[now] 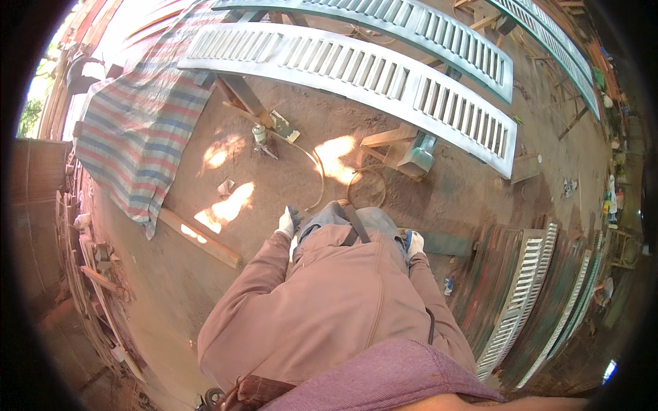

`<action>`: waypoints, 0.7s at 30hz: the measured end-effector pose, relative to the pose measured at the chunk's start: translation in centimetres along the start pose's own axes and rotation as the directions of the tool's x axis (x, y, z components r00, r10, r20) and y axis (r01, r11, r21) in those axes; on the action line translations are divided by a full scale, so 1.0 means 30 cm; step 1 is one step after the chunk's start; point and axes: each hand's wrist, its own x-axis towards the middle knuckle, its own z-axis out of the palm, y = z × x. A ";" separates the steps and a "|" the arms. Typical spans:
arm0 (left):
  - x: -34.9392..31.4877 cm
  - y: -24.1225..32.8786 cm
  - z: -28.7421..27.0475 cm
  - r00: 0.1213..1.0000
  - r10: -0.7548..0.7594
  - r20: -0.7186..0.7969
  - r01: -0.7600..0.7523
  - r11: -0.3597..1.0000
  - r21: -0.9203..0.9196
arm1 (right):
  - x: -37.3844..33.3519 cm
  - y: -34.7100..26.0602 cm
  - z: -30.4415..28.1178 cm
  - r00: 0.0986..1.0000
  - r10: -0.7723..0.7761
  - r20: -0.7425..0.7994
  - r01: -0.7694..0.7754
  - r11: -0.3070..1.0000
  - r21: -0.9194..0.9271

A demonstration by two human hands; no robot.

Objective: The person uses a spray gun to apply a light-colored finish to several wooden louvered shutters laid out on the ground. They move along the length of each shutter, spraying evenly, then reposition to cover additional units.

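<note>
My left hand (286, 221), in a white glove with dark blue on it, hangs beside my left thigh. On the other side, my right hand (414, 244), gloved in white and blue, is close to my right hip. The fingers of both hands are too small and partly hidden to make out, and I see no object in either. Ahead of me lies a long white louvred panel (274, 51), raised on wooden supports. A spray gun with a pale cup (259, 134) stands on the ground in front of me to the left, near a hose (320, 171).
Behind the white panel is a pale green louvred panel (439, 34), with more at the far right. Striped sheeting (137, 130) hangs at the left. A wooden plank (199, 238) lies on the ground. Stacked louvred panels (521, 294) stand at my right.
</note>
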 end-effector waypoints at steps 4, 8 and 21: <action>-0.008 -0.130 -0.054 0.997 0.036 -0.066 -0.042 0.995 -0.093 | 0.044 0.012 0.055 0.993 0.091 -0.073 -0.092 0.996 -0.008; -0.032 -0.096 0.047 0.995 -0.029 -0.097 0.025 0.999 -0.041 | 0.111 0.144 0.024 0.977 0.192 -0.097 -0.188 0.981 0.053; -0.031 0.169 0.384 0.997 0.059 0.056 -0.064 0.994 0.085 | 0.014 0.203 -0.113 0.992 0.082 -0.093 -0.079 0.996 0.033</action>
